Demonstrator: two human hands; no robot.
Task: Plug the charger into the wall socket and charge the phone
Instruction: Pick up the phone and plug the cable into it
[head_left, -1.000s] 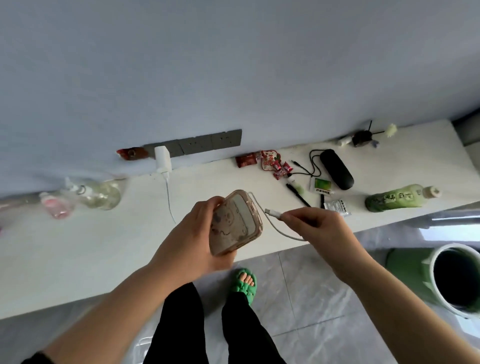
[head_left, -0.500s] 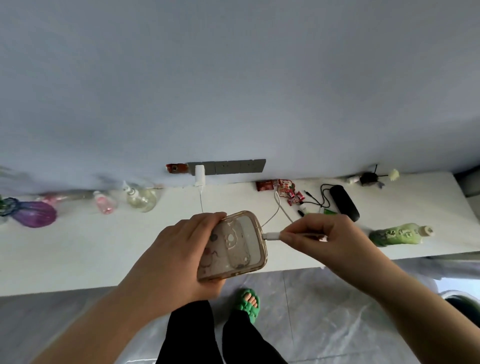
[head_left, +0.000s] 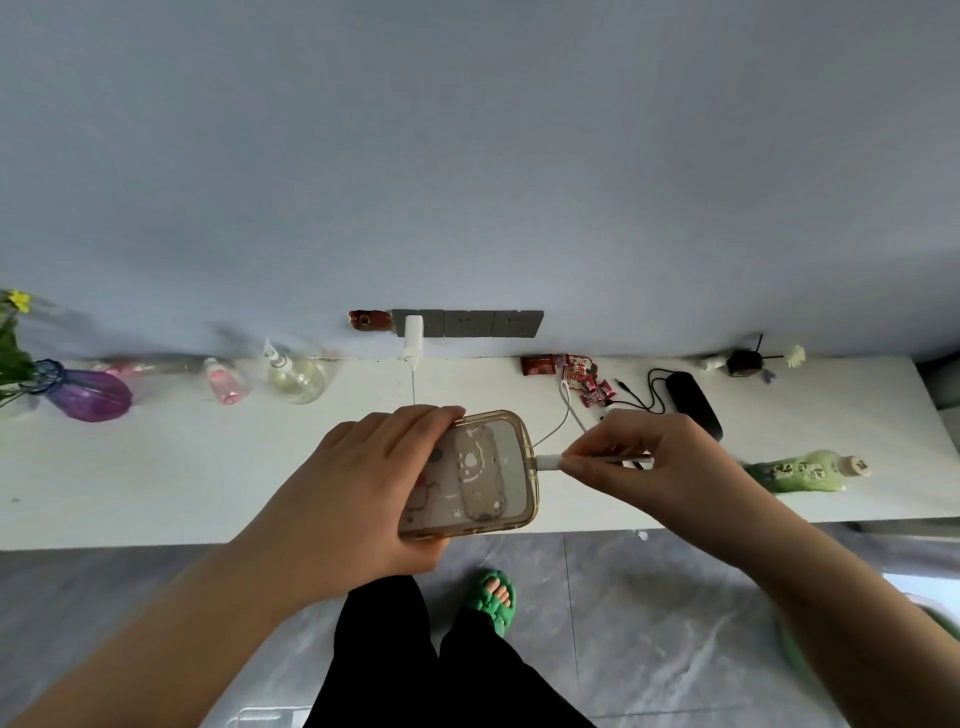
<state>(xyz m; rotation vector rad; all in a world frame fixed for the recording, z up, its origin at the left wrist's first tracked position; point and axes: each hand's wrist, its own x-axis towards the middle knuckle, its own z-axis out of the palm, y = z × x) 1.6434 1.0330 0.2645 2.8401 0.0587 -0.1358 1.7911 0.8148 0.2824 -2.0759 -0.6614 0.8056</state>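
Against the far wall socket (head_left: 467, 323) the charger (head_left: 413, 335) is sitting plugged; my left hand (head_left: 358, 483) is gripping the phone (head_left: 475, 475), my right hand (head_left: 644, 460) is pinching the cable plug (head_left: 549, 462) at its port, seating unconfirmed.

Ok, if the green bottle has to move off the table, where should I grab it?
Grip the green bottle around its wide body, coming down from above. It lies on its side on the table, cap pointing right, nothing touching it, so its long flanks look open; the narrow neck would probably give a poorer hold.
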